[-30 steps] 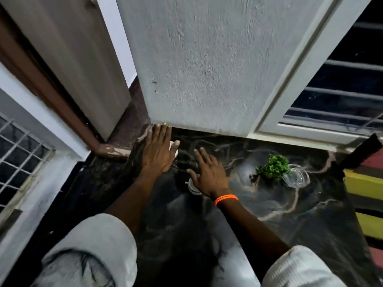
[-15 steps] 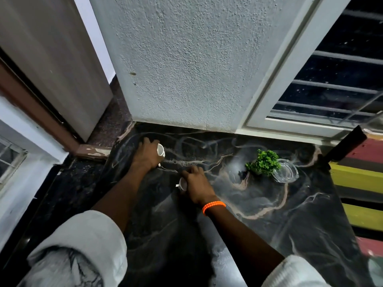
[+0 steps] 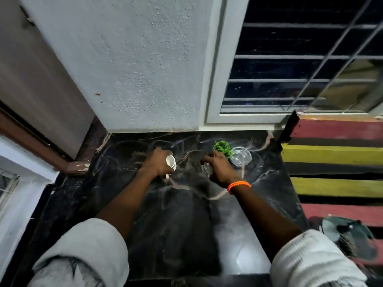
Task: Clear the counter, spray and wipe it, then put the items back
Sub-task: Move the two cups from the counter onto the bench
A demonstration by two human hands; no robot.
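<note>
Now the left hand (image 3: 155, 163) holds a white cup (image 3: 171, 161) at frame centre above the dark tabletop (image 3: 267, 183); the right hand (image 3: 218, 167) curls its grip around a clear glass (image 3: 207, 168), beside the green plant (image 3: 222, 147).

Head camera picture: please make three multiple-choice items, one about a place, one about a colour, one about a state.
1. The small green plant stands
A. left of the clear glass bowl
B. right of it
C. inside it

2. The bead bracelet is
A. blue
B. orange
C. white

3. The left hand
A. lies flat
B. hangs idle
C. grips a small white cup

Key: A, the plant touches the bowl's left side; B, orange beads circle the right wrist; C, fingers curl round the cup above the black marble counter.
</note>
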